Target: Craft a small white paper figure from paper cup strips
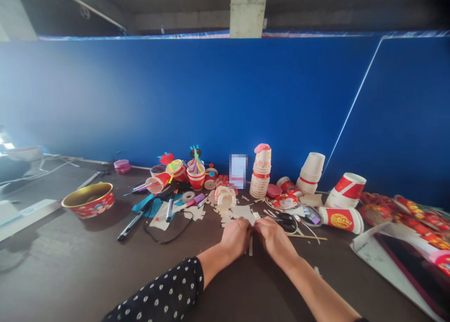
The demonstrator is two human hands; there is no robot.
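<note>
My left hand (236, 238) and my right hand (273, 238) almost meet above the table, fingers closed in a pinch. A narrow white paper strip (251, 248) hangs down between them, and a small white end pokes out above the right fingertips. The fingers hide most of what they hold. Just past the hands lies a pale piece of paper (243, 213). Beyond it to the left stands a cut paper cup (225, 199) with a ragged rim, among paper scraps (195, 213). Black-handled scissors (287, 221) lie right of my right hand.
Decorated red paper cups (196, 177) and several pens (169, 206) are left of centre. A gold-lined red bowl (88, 200) sits farther left. Stacked cups (260, 176) stand at the back; a tipped cup (341, 220) and a tablet-like device (415, 270) lie right. A blue partition (211, 97) rises behind.
</note>
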